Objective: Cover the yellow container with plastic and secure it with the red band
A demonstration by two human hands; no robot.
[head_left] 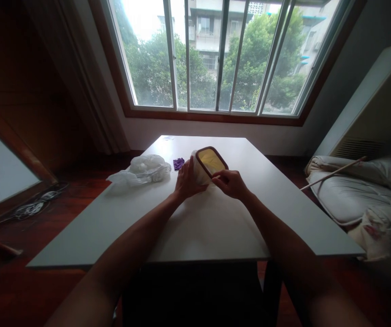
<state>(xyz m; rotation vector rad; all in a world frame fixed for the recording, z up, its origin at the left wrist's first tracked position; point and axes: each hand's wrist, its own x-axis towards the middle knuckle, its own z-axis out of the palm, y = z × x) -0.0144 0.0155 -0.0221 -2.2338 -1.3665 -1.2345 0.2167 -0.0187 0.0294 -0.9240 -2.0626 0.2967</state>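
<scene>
Head view, hands (186,180) (231,183) cupping, pinching container (212,160)

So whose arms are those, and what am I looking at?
There's no robot here, just a person's bare arms. The one picture comes from a camera on that person's head, looking forward and down. The left hand holds the side of a box with a brown rim and yellow inside. The right hand curls at the rim's near corner. On the white table lie a crumpled bag and something small and purple.
</scene>
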